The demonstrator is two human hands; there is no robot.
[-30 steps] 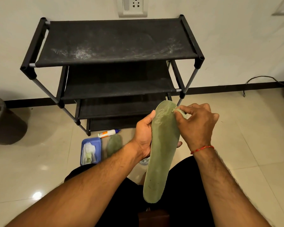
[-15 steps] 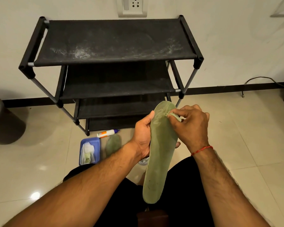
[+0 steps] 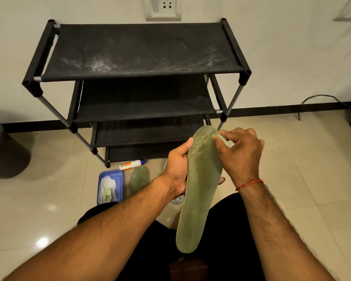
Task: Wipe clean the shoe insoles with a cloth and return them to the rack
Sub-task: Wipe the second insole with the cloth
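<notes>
A long green insole [image 3: 199, 191] stands nearly upright in front of me, toe end up. My left hand [image 3: 177, 169] grips its left edge around the middle. My right hand [image 3: 239, 153] pinches a small pale green cloth [image 3: 223, 138] against the insole's toe end at the right edge. A second green insole [image 3: 139, 178] lies flat on the floor below the black shoe rack [image 3: 142, 49]. The rack's fabric shelves are bare and the top one is dusty.
A blue tray [image 3: 120, 179] with crumpled white wipes sits on the tiled floor left of the lying insole. A white tube [image 3: 131, 164] lies by the rack's foot. A dark bin [image 3: 2, 151] stands at far left. A cable [image 3: 320, 98] runs along the right wall.
My right hand with the cloth slid left and down across the insole's toe, then back up to its right edge. The left hand and insole stayed in place.
</notes>
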